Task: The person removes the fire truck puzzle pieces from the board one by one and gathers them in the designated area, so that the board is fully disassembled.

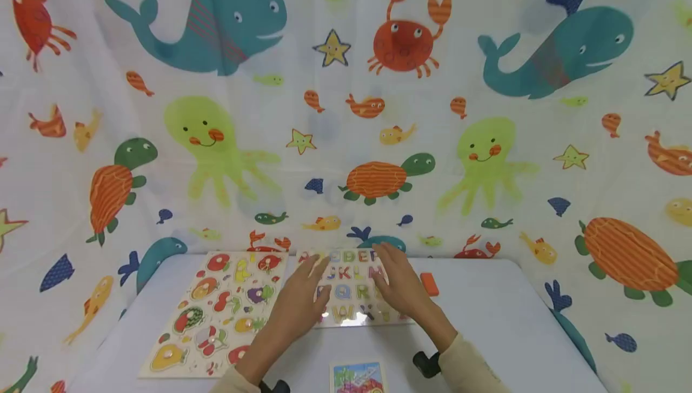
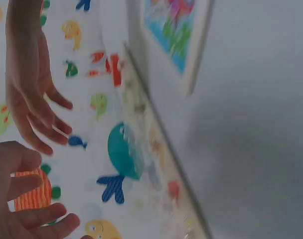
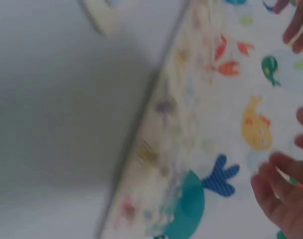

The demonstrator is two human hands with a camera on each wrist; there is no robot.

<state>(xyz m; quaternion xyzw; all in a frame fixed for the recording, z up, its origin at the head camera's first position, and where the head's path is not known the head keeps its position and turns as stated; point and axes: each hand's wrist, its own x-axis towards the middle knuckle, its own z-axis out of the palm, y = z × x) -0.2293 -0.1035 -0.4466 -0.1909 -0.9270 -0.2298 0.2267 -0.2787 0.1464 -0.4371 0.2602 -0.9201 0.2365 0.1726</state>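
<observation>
Both hands hover over an alphabet puzzle board that lies flat on the white table. My left hand is over the board's left part, fingers relaxed and holding nothing. Over its right part, my right hand has loosely spread fingers, likewise with nothing in them. Colourful letters fill the board in rows, several of them hidden behind the hands. In the left wrist view, the left hand's fingers and the right hand face each other above the board's edge.
A fruit puzzle board lies to the left. An orange block sits just right of the alphabet board. Nearest the front is a small picture puzzle in a pale frame. Behind the table hangs a sea-animal curtain.
</observation>
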